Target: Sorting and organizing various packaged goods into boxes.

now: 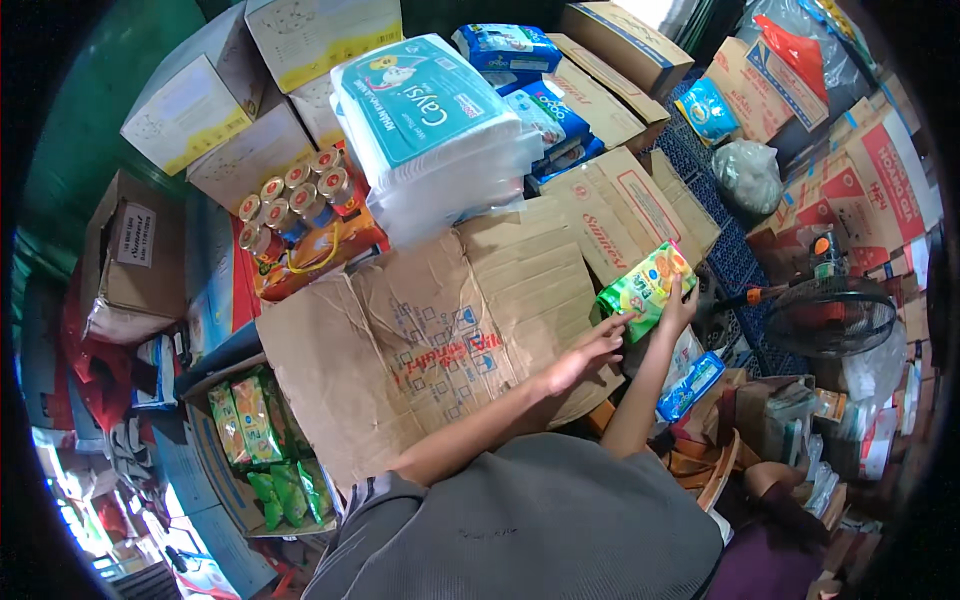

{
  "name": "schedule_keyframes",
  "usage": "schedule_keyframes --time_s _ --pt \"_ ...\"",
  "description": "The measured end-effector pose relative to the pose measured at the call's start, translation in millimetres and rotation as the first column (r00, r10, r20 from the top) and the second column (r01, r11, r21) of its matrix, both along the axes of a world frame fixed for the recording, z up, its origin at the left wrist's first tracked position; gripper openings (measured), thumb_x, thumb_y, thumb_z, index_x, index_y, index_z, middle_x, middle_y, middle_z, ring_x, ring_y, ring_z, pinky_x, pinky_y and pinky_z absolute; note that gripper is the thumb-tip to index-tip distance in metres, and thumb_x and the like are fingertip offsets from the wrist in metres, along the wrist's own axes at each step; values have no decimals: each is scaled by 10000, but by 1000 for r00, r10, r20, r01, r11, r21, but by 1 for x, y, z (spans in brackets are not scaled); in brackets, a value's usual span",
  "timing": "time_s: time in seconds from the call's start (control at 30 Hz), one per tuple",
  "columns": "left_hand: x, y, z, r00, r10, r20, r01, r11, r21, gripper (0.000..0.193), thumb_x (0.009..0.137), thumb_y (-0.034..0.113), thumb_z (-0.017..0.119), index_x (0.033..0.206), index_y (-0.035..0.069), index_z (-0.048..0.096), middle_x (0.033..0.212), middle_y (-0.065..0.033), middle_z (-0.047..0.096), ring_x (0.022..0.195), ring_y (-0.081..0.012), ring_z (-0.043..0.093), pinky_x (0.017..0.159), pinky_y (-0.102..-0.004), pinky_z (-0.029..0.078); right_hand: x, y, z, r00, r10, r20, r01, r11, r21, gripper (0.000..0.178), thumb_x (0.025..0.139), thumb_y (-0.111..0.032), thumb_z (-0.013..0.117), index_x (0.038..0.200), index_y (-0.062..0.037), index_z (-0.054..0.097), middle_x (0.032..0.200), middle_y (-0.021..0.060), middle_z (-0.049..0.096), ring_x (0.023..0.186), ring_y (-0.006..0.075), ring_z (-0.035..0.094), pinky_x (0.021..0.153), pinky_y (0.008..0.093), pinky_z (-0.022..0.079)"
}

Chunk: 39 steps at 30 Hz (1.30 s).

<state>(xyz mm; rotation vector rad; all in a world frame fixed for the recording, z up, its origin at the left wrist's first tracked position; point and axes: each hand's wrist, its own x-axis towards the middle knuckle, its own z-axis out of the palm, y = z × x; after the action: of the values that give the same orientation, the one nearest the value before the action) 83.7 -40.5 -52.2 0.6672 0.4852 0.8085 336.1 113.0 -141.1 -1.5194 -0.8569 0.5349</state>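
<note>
My right hand (pixel 680 306) grips the right side of a soft green-and-yellow packet (pixel 640 294) with pictures of orange fruit, holding it tilted beyond the right edge of a flattened cardboard sheet. My left hand (pixel 585 357) reaches across the sheet from the left. Its index finger is stretched out to the packet's lower edge, and the other fingers are loosely bent. The cardboard sheet (pixel 420 300) lies in front of me. At lower left, an open carton (pixel 205 440) holds several similar green packets (pixel 258 420), partly under the sheet.
A clear-wrapped stack of teal-labelled packs (pixel 420 100) stands behind the sheet. Left of it are several gold-lidded jars (pixel 290 205). A closed carton (pixel 625 215) lies at the right, with a black fan (pixel 830 315) beyond. A blue packet (pixel 690 386) sits near my right forearm.
</note>
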Motion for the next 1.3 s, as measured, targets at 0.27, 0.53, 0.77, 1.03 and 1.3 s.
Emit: schedule_keyframes --time_s 0.27,0.53,0.77,1.03,1.3 --pt "-18 1 0 984 173 53 -179 974 141 701 1143 400 536 1736 92 324 1805 -133 332 1656 -332 342 1301 -512 351 -6 7 17 997 -57 52 61 995 -80 860 1053 -361 781 1648 124 392 1630 299 527 1448 364 580 1219 424 448" --pt "-151 -94 30 117 895 -431 -210 446 870 415 1056 97 635 1469 84 683 1537 -158 633 1404 -337 623 1209 -487 476 -89 -52 69 924 -160 346 -25 880 474 330 1048 -43 638 1358 64 670 1340 237 699 1164 376 698 1074 467 549" --pt "-269 -194 22 -806 491 -331 -138 388 911 568 983 109 742 1537 117 621 1522 -228 620 1408 -448 558 1189 -568 435 -188 -79 92 476 496 726 -695 718 -35 474 1048 -133 702 1492 -2 603 1460 268 630 1372 472 572 1157 540 471" --pt "-279 -252 7 -631 318 -707 -616 348 706 646 1060 157 720 1668 150 503 1191 -152 616 872 -237 605 828 -408 524 -234 -77 81 369 718 590 -690 637 -343 641 1095 -350 676 1606 -5 500 1619 354 484 1485 524 484 1242 577 400" --pt "-283 -255 -8 -532 270 -803 -696 401 596 635 1105 273 664 1692 160 451 1323 -236 584 1170 -406 624 1058 -515 503 -241 -94 84 220 762 608 -696 560 -449 724 1114 -466 620 1661 -26 445 1656 396 416 1538 566 412 1262 598 374"
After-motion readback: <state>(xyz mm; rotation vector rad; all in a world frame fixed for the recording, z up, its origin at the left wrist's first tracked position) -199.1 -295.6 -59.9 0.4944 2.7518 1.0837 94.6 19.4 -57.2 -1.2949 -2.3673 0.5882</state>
